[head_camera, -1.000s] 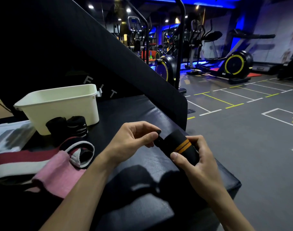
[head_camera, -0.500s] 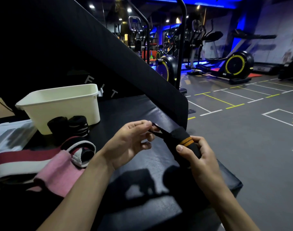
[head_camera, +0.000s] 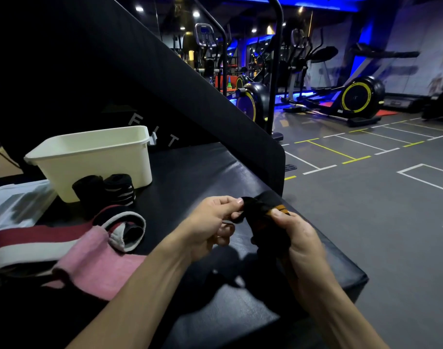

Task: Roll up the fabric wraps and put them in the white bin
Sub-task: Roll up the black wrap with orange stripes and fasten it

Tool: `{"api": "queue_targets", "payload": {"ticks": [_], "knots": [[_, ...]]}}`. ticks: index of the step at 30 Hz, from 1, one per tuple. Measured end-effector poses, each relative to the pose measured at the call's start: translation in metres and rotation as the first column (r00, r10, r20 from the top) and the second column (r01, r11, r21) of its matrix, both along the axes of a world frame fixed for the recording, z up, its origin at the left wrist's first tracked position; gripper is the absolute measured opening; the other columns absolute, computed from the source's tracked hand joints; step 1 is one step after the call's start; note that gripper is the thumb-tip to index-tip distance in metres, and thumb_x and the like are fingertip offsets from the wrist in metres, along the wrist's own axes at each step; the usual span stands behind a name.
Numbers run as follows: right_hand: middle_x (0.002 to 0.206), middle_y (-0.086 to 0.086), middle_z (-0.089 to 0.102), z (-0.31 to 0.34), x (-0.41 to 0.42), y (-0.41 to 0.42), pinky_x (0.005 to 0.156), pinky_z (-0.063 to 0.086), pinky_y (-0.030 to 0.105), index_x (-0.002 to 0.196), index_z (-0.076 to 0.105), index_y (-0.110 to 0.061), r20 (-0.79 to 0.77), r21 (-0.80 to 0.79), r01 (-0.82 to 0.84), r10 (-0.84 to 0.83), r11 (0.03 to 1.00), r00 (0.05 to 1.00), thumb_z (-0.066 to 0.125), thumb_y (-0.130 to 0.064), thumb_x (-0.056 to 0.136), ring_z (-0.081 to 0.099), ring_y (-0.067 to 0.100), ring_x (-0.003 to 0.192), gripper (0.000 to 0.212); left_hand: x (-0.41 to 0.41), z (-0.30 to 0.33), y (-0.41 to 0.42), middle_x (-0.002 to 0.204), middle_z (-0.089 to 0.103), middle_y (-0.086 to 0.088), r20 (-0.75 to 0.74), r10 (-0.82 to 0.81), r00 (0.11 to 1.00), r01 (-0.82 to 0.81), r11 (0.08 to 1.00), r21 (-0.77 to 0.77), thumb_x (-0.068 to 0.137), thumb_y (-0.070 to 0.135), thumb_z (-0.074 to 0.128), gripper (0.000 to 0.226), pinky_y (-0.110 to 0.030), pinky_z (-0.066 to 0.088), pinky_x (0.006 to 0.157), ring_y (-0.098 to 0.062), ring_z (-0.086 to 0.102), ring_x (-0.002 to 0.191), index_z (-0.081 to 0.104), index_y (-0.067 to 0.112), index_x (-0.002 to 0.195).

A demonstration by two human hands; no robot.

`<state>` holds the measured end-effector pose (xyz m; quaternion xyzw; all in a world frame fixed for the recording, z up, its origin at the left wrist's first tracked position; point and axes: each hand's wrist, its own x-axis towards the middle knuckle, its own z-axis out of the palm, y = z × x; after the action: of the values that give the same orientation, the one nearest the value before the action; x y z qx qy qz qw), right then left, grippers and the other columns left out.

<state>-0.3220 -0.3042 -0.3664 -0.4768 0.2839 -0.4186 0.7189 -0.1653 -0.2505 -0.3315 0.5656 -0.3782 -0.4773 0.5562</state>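
Rolling a wrist wrap over the tabletop (head_camera: 195, 172). The right hand (head_camera: 299, 238) holds a black fabric wrap with orange stripes (head_camera: 265, 220), fingers curled round the bundle and thumb pressed on top beside the stripes. The left hand (head_camera: 210, 222) pinches the wrap's loose end between thumb and forefinger, its remaining fingers loosely curled beneath. The wrap is held clear of the padded surface, near its right-hand edge and well apart from the white bin (head_camera: 94, 157).

To do this step well, the loose end is probably best kept taut while the right hand turns the bundle, so that each layer lies flat on the last; slack here would likely give a lopsided roll that springs open in the bin.

The wrap appears to be a thick, woven, pliant band, matt in finish. The tabletop is smooth black upholstery with a dull sheen. The bin is rigid white plastic, rectangular, with a rolled rim. Two rolled dark wraps (head_camera: 104, 190) stand just in front of it. Nearer the person lie a pink fabric band (head_camera: 97, 263) and a maroon-and-white striped band (head_camera: 34, 244), both soft and unrolled.
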Motion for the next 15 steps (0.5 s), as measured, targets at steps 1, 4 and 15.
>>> {"api": "queue_targets", "payload": {"ticks": [1, 4, 15], "knots": [[0.082, 0.02, 0.069, 0.001, 0.0, 0.001, 0.052, 0.045, 0.031, 0.111, 0.065, -0.002, 0.008, 0.028, -0.034, 0.034, 0.999, 0.999, 0.072, -0.035, 0.074, 0.066, 0.029, 0.065, 0.05, 0.0, -0.001, -0.001, 0.063, 0.048, 0.006, -0.005, 0.018, 1.0, -0.018, 1.0, 0.004, 0.106, 0.024, 0.054, 0.032, -0.014, 0.022, 0.036, -0.004, 0.027, 0.04, 0.051, 0.018, 0.074], [0.079, 0.024, 0.068, 0.006, -0.001, 0.005, 0.053, 0.043, 0.032, 0.103, 0.073, -0.005, 0.042, 0.082, -0.11, 0.106, 0.991, 0.993, 0.066, -0.04, 0.074, 0.063, 0.025, 0.061, 0.046, -0.002, -0.003, -0.001, 0.062, 0.051, 0.005, 0.008, 0.06, 0.998, -0.06, 0.998, 0.015, 0.105, 0.025, 0.055, 0.03, -0.015, 0.024, 0.036, -0.005, 0.03, 0.041, 0.05, 0.019, 0.077], [0.095, 0.018, 0.069, 0.012, -0.007, 0.001, 0.06, 0.057, 0.028, 0.102, 0.077, -0.002, 0.453, 0.246, -0.49, 0.349, 0.836, 0.821, 0.063, -0.043, 0.081, 0.062, 0.022, 0.066, 0.049, -0.009, -0.01, -0.004, 0.075, 0.063, -0.003, 0.114, 0.018, 0.993, -0.011, 0.998, -0.056, 0.105, 0.019, 0.054, 0.02, -0.02, 0.035, 0.042, -0.018, 0.056, 0.063, 0.058, 0.019, 0.085]]}}
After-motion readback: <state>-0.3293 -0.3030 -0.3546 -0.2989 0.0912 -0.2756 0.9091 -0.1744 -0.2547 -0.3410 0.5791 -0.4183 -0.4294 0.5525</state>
